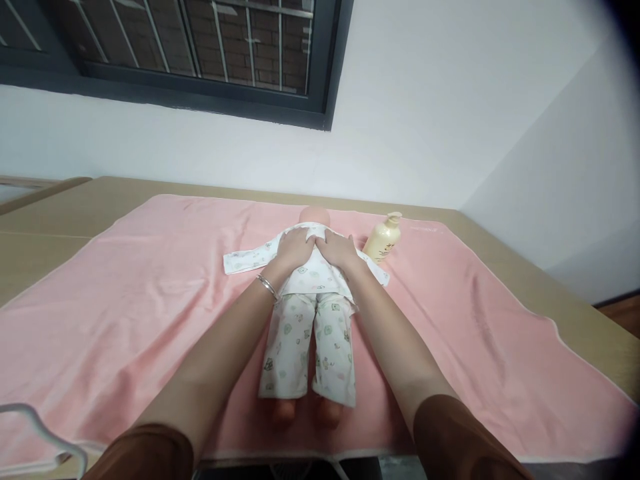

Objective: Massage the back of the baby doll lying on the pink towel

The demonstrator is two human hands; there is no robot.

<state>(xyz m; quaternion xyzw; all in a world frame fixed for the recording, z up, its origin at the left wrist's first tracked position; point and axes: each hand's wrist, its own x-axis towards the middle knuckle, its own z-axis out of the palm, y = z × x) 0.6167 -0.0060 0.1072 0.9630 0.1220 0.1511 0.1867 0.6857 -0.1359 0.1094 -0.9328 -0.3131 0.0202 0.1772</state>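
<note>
A baby doll (334,333) in white printed pyjamas lies stretched out on a pink blanket (165,293), its head at the far end and its feet towards me. My left hand (296,247) rests flat on the left side of its upper body, fingers extended. Mirroring it, my right hand (338,249) lies flat on the right side, and the two thumbs meet near the middle. Neither hand grips anything. The sleeves reach out to both sides. I cannot tell whether the doll faces up or down. Beside its right sleeve stands a pale yellow pump bottle (383,239).
The blanket covers most of a wooden table (540,287), with some wrinkles. A white wall (400,133) and a dark-framed window (250,100) rise behind it. At the lower left, a white curved tube or handle (43,427) juts in over the near edge.
</note>
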